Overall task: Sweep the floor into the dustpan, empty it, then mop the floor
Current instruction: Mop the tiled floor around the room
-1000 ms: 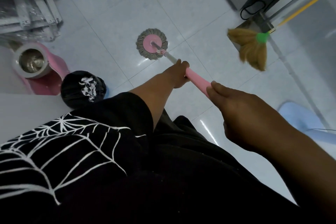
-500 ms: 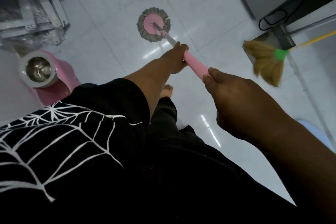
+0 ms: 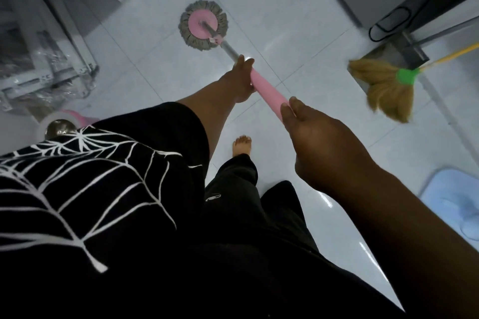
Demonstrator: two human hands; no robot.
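A: While both hands grip it, where's the mop head (image 3: pixel 203 24)?
B: Flat on the white tile floor (image 3: pixel 280 2), far centre. Left hand (image 3: pixel 239 80) closed round the pink handle (image 3: pixel 267 92) further down, right hand (image 3: pixel 321 147) closed on its near end
A: Broom (image 3: pixel 383 85)?
B: Far right, by the dustpan (image 3: pixel 399 50); pink mop bucket (image 3: pixel 58 124) left

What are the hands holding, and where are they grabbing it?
Both hands hold the mop by its pink handle grip. The left hand grips the lower end of the pink part, nearer the mop head; the right hand grips the upper end.
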